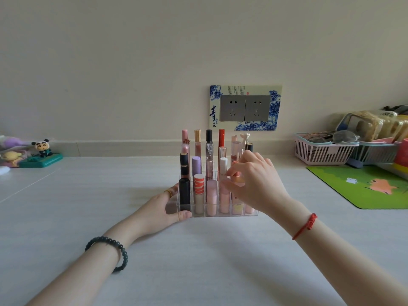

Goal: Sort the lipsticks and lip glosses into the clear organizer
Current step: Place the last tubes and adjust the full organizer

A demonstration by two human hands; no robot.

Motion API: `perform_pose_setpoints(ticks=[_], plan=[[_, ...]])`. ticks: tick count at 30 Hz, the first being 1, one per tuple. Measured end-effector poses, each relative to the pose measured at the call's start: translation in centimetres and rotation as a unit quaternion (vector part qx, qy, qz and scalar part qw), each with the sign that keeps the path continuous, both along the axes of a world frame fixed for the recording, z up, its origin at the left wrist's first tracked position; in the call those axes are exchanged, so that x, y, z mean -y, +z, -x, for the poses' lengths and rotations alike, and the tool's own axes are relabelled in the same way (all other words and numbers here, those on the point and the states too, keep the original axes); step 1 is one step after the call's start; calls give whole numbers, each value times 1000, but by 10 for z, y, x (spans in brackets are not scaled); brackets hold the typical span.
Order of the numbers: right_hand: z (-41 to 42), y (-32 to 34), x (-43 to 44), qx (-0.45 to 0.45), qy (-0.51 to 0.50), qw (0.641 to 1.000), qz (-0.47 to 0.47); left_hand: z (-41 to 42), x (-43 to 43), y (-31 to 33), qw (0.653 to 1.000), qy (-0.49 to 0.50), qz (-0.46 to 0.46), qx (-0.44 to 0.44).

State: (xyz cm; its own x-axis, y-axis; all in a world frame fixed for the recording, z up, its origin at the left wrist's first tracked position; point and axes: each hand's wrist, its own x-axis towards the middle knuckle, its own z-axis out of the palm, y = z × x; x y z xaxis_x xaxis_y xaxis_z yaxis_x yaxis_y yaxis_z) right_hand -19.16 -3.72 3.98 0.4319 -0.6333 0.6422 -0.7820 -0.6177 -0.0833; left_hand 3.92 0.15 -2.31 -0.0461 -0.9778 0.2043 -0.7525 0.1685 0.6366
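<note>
Closest to me, two bare forearms reach across the white bench (pixel 198 261), a dark bead bracelet (pixel 108 252) on the left wrist and a red cord bracelet (pixel 305 226) on the right. The left hand (pixel 162 204) grips the front left corner of the clear organizer (pixel 220 214), thumb against its front wall and fingers wrapped round its side. The organizer stands mid-bench, and nearly every slot I can see has an upright tube in it. In the front row are a black tube (pixel 184 194), an orange-striped tube (pixel 199 184) and a pink tube (pixel 211 195). A lilac tube (pixel 196 165) stands behind them, and taller ones such as a red-capped tube (pixel 221 138) stand at the back. The right hand (pixel 254 182) hangs over the organizer's right columns, its fingers curled and pinching a peach tube (pixel 237 179) that is partly hidden. Farther right lie a green mat (pixel 364 191) and a pink basket (pixel 324 151). Far left stands a panda figure (pixel 44 147). On the wall behind is a blue-patterned socket plate (pixel 245 108).
</note>
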Motion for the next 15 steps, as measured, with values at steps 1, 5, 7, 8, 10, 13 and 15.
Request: perform_pose_setpoints(ticks=[1,5,7,8,10,13,15], plan=[[0,1,-1,11,6,1000,5,0,0,0,1000,-1,2,1],[-1,3,-8,58,47,996,38,0,-1,0,1000,-6,4,-4],[6,5,-9,130,84,987,48,0,-1,0,1000,-10,6,-6],[13,5,-7,172,103,978,48,0,-1,0,1000,-11,7,-7],[31,2,-1,233,117,965,27,-1,0,-1,1000,-10,4,-6],[59,-13,13,275,105,947,-130,0,0,-1,1000,-12,7,-11],[72,-26,21,264,100,923,-262,1,0,-1,1000,-13,6,-19]])
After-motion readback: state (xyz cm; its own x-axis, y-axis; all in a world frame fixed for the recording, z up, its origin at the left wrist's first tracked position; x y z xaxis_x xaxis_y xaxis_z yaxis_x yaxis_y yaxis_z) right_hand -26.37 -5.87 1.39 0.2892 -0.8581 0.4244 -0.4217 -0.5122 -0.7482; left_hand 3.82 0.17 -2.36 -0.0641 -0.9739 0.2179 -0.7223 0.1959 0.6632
